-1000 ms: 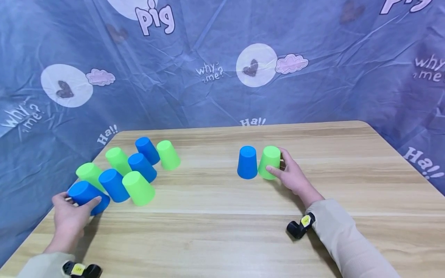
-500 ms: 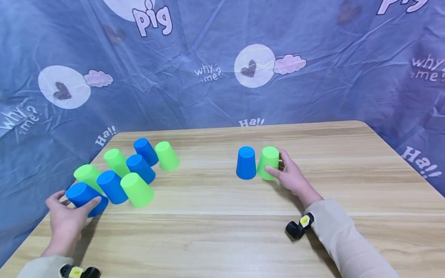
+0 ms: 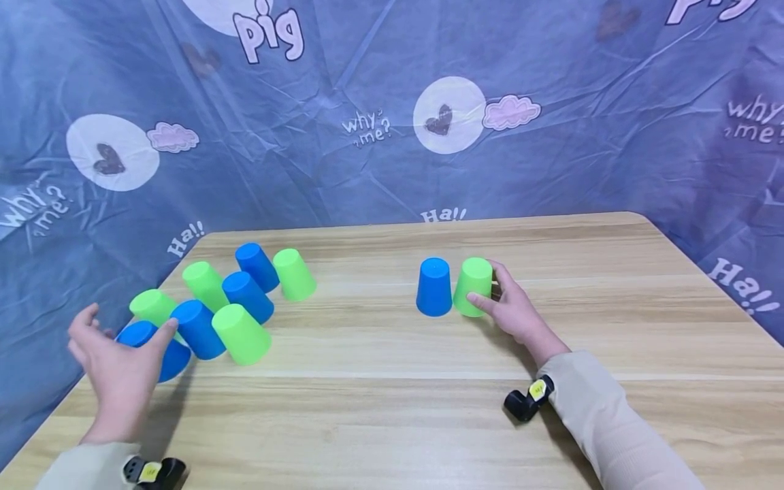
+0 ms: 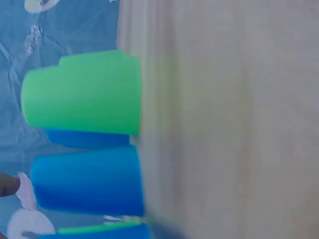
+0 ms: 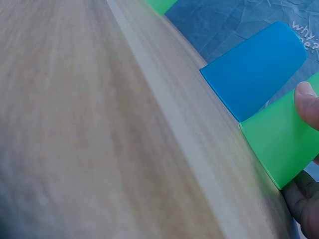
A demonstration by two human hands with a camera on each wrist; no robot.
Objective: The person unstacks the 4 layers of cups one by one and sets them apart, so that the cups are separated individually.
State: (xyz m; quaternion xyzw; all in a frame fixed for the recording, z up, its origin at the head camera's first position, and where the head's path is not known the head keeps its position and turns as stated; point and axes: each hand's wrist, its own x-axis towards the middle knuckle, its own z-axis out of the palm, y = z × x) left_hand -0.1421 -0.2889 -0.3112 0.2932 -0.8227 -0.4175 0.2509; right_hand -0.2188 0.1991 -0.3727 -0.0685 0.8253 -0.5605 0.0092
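Observation:
On the right of the table, my right hand (image 3: 517,313) grips an upside-down green cup (image 3: 473,286), thumb on its near side and fingers behind. A blue cup (image 3: 434,289) stands upside down right beside it; the right wrist view shows their rims close together. At the left, my left hand (image 3: 119,371) is raised over the nearest blue cup (image 3: 175,361), thumb and fingers spread apart and partly covering it. In the left wrist view only a fingertip (image 4: 7,185) shows, away from a blue cup (image 4: 87,181) and a green cup (image 4: 82,99).
Several more upside-down cups cluster at the left, among them a green cup (image 3: 241,335) at the front and another green cup (image 3: 295,275) at the back. The wooden table (image 3: 380,408) meets a blue printed cloth (image 3: 331,163) behind it.
My left hand has let go of the nearest blue cup and risen above it, its fingers spreading. The right hand keeps its hold on the green cup, and the cups stay in place.

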